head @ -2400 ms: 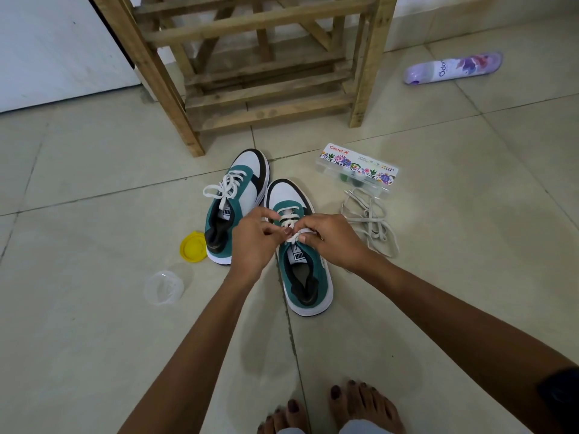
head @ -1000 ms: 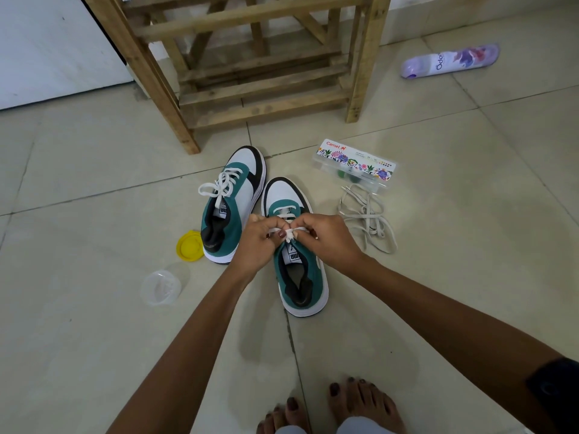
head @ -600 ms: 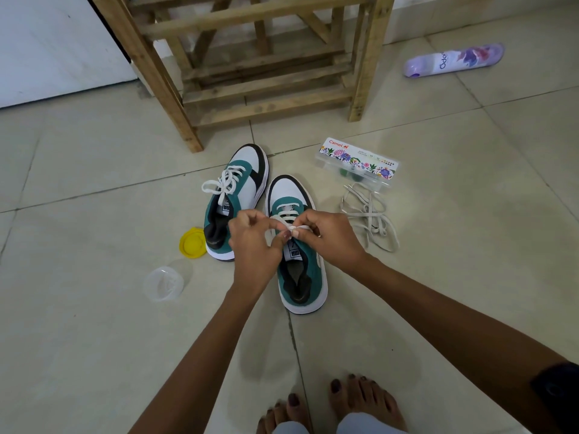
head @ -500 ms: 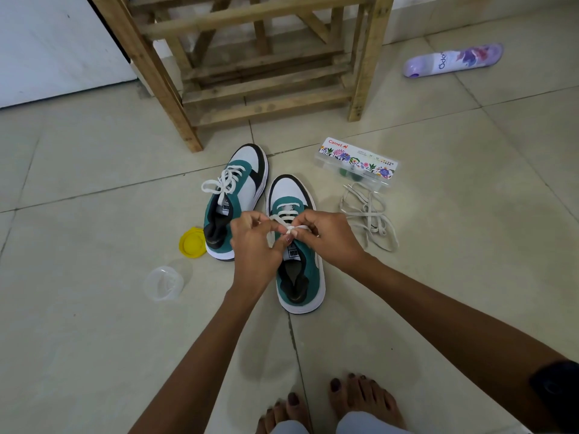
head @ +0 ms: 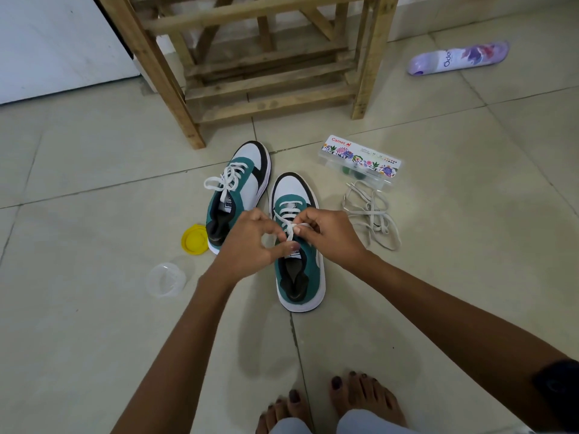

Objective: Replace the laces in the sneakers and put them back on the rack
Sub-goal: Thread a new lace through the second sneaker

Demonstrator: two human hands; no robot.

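Observation:
Two teal, white and black sneakers stand side by side on the tiled floor in front of a wooden rack (head: 266,89). The left sneaker (head: 241,183) carries a white lace tied in a bow. Over the tongue of the right sneaker (head: 300,277) both hands work its white lace (head: 289,228). My left hand (head: 250,245) pinches one strand of that lace between thumb and fingers. My right hand (head: 329,236) pinches the other strand just beside it. A loose pile of greyish old laces (head: 371,214) lies to the right of the shoes.
A clear plastic paint box (head: 360,161) sits behind the old laces. A purple spray can (head: 457,57) lies at the far right. A yellow lid (head: 194,239) and a clear plastic cup (head: 166,278) rest left of the shoes. My bare feet (head: 329,402) are at the bottom edge.
Both hands stayed over the right sneaker, working its lace. My left hand has shifted slightly left and down, drawing a strand out; the shoe moved a little nearer to me.

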